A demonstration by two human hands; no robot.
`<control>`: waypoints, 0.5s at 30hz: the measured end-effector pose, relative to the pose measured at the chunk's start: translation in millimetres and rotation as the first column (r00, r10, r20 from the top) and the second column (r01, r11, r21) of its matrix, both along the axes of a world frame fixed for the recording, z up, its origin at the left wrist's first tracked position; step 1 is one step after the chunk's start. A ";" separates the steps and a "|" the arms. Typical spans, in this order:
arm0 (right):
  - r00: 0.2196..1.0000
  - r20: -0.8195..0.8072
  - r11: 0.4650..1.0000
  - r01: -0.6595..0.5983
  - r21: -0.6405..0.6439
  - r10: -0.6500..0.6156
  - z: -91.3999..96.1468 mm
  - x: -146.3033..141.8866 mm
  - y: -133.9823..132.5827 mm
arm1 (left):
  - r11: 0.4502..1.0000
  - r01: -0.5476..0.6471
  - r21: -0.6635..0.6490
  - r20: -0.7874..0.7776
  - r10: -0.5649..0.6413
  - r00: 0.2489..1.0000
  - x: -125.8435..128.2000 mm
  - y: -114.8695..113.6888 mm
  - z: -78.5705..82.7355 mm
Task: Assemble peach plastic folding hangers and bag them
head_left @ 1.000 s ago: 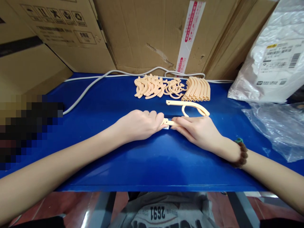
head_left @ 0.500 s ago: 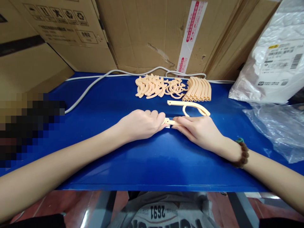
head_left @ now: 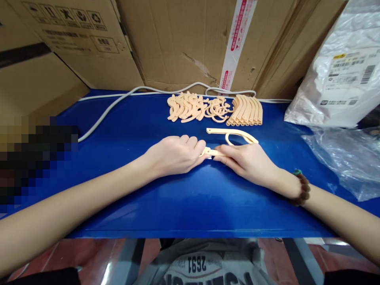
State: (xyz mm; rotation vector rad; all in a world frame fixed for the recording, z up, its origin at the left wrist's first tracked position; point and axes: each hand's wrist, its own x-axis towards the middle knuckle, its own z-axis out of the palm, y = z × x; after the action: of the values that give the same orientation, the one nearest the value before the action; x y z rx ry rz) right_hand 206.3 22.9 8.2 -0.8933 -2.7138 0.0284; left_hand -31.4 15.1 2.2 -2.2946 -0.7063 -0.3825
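Observation:
My left hand and my right hand meet at the middle of the blue table. Both are closed on one small peach plastic piece, of which only a short stretch shows between the fingertips. Just behind my right hand lies a longer peach plastic part with a straight bar and a curved hook. Farther back sit a loose heap of peach curved pieces and a neat fanned row of the same pieces.
Cardboard boxes wall off the table's far edge. A white cable runs along the back and down the left. A white plastic bag and clear plastic film lie at the right. A blurred patch covers the left edge.
Almost nothing has moved. Both hands stay closed on the small peach piece at the same spot; the view shifts very slightly.

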 end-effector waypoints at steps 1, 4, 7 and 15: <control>1.000 0.009 1.000 0.000 -0.010 0.000 0.1 0.2 0.1 | 1.000 0.006 0.004 0.002 -0.006 1.000 0.2 -0.2 0.3; 1.000 0.019 1.000 0.003 -0.030 -0.002 -0.4 0.9 0.6 | 0.999 0.027 0.018 0.015 -0.027 1.000 0.2 -0.3 1.2; 1.000 0.023 1.000 -0.006 -0.011 0.007 -1.2 1.7 1.1 | 0.999 0.049 0.016 0.032 -0.049 0.998 -0.7 0.7 1.7; 0.999 0.036 0.998 -0.007 0.068 0.005 -2.1 1.6 0.2 | 0.995 0.094 -0.017 0.110 -0.092 0.990 -2.7 5.5 -0.6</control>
State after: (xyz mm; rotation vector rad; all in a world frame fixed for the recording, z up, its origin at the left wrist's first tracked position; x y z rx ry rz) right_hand 207.9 23.1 6.1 -0.8743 -2.7324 -0.0786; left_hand -34.0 20.6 1.6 -2.3476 -0.6614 -0.5500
